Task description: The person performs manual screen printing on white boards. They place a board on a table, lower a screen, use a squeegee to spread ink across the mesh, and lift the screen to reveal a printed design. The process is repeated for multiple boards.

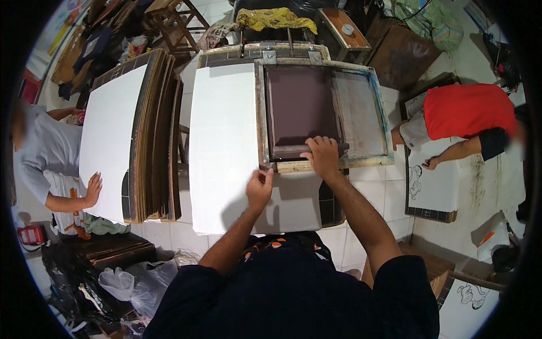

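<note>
A wooden screen frame (367, 166) with dark purplish-brown ink (299, 99) across much of its mesh lies over white sheeting (222, 130) on the central board, held at the far edge by metal clamps (269, 56). My right hand (323, 155) grips a squeegee (288, 151) lying across the near end of the inked area. My left hand (259, 186) is closed at the frame's near left corner, apparently on it, though the fingertips are small to make out.
At left, a person in light grey (48, 147) rests a hand on white sheeting over stacked boards (144, 135). At right, a person in red (468, 110) bends over a sheet with line drawings (429, 186). A stool (169, 22) stands behind; plastic bags (130, 282) lie at lower left.
</note>
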{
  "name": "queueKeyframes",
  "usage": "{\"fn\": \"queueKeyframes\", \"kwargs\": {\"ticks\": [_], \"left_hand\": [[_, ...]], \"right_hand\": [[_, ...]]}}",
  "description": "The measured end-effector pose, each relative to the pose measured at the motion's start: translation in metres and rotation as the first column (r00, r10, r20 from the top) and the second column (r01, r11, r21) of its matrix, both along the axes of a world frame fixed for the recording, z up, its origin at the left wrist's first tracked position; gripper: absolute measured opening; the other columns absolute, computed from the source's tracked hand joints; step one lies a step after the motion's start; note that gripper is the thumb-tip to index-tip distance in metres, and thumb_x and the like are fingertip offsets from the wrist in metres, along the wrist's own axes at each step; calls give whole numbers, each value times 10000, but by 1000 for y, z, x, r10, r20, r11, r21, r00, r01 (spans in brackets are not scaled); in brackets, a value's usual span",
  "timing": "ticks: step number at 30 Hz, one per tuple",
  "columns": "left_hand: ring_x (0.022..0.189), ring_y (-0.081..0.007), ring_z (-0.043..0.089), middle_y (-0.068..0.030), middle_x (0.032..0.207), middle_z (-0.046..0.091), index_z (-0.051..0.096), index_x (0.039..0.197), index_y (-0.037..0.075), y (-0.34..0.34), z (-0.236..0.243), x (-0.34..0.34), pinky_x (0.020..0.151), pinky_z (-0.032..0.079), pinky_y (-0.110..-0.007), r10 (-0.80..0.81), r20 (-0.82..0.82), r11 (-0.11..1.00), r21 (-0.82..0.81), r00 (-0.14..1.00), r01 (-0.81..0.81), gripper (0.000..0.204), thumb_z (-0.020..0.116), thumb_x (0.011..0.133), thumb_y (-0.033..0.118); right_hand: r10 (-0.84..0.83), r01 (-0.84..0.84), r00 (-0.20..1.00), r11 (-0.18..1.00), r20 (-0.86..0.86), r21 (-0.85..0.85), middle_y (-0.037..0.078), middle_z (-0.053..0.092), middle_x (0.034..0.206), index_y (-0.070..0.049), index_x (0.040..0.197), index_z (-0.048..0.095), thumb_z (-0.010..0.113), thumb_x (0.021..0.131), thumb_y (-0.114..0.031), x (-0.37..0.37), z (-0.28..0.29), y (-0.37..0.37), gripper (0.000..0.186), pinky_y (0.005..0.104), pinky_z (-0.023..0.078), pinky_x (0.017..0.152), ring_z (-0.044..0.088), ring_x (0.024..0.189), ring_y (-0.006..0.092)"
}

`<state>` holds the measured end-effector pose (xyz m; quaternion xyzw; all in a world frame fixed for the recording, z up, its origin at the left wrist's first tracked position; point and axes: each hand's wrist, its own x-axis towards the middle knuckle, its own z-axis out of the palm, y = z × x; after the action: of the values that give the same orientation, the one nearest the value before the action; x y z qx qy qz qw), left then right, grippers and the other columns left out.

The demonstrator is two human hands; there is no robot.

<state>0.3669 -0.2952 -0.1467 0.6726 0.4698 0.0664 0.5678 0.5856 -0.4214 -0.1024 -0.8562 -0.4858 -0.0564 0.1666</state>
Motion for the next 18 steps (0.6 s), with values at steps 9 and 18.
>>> {"fn": "queueKeyframes", "kwargs": {"ticks": [9, 18], "left_hand": [[1594, -429, 255, -291, 1651, 343, 218, 1623, -60, 14, -33, 5, 1298, 145, -621, -336, -77, 612, 740, 939, 279, 1252, 951, 737, 437], [1573, -416, 310, -309, 1608, 389, 233, 1600, -123, 12, -33, 5, 1299, 179, -605, -285, -181, 626, 708, 941, 326, 1332, 990, 634, 393]], "right_hand": [[33, -93, 967, 969, -251, -229, 55, 658, 974, -136, 1098, 708, 776, 876, -372, 13, 11, 2, 331, 452, 414, 860, 601, 943, 291], [115, -118, 992, 991, 52, 60, 35, 617, 925, -165, 958, 633, 839, 804, -252, 147, -11, 116, 271, 460, 436, 841, 613, 958, 287]]}}
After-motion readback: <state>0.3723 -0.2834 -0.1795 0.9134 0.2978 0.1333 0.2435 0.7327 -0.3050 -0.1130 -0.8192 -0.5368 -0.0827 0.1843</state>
